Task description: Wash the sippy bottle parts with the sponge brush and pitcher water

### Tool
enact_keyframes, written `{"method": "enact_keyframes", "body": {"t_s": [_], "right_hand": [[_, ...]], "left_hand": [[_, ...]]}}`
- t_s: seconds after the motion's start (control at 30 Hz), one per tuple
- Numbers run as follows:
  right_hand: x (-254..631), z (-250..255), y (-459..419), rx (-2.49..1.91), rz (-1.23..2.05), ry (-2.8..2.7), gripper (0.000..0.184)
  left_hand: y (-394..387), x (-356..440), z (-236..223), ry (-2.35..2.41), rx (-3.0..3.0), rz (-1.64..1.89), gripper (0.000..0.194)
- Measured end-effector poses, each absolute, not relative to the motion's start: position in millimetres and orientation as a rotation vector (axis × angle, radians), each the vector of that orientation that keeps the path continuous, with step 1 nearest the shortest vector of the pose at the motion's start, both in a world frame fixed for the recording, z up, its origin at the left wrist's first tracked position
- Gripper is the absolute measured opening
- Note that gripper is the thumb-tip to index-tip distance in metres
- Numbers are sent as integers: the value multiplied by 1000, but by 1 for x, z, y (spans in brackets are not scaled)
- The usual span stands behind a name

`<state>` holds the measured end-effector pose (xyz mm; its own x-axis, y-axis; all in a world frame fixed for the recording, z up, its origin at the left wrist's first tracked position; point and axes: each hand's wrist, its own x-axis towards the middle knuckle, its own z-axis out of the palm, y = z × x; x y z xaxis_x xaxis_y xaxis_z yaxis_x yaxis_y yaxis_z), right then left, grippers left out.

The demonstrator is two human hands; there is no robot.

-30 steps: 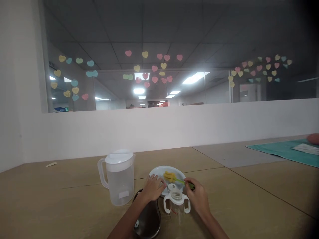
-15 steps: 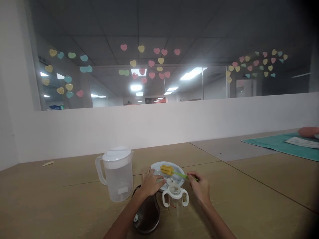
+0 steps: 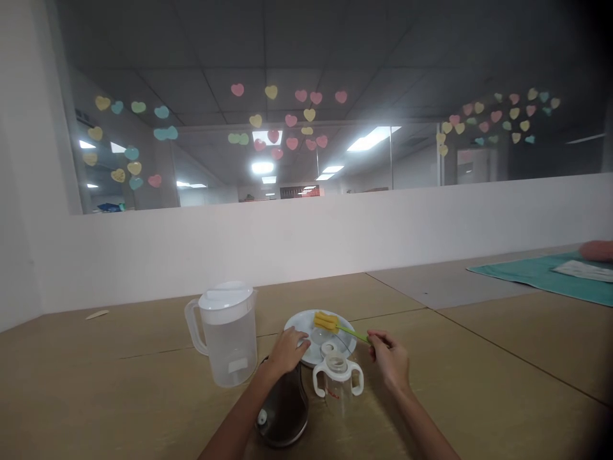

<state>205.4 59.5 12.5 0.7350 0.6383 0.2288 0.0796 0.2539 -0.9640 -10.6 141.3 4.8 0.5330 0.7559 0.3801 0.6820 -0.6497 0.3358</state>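
My right hand (image 3: 389, 359) pinches the green handle of a bottle brush (image 3: 335, 324); its yellow sponge head lies on a white plate (image 3: 299, 319). My left hand (image 3: 286, 350) rests on the plate's near-left rim, fingers curled over the edge. In front of the plate, between my hands, stands a clear baby bottle with a white two-handled collar (image 3: 338, 376). A small clear cap (image 3: 329, 348) lies on the plate near it.
A translucent water pitcher with a white lid (image 3: 225, 332) stands left of the plate. A dark rounded object (image 3: 282, 414) sits under my left forearm. A teal mat (image 3: 546, 271) lies far right on the wooden table (image 3: 479, 358). A white partition wall runs behind.
My right hand has pulled a little right and away from the bottle, with the brush handle still in it. My left hand has slid to the plate's left rim. The view tilted slightly.
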Motion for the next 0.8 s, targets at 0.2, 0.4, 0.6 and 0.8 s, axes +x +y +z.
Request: {"method": "enact_keyframes", "body": {"t_s": [0.2, 0.4, 0.6, 0.8], "right_hand": [[215, 10, 58, -1392, 156, -753, 33], [209, 12, 56, -1435, 123, -867, 30], [208, 14, 55, -1424, 192, -809, 28], [211, 7, 61, -1383, 375, -725, 26]], "left_hand": [[142, -11, 4, 1261, 2606, 685, 38], [134, -9, 9, 1205, 2556, 622, 40], [128, -9, 15, 1144, 2597, 545, 40], [127, -6, 14, 1131, 2599, 575, 44]]}}
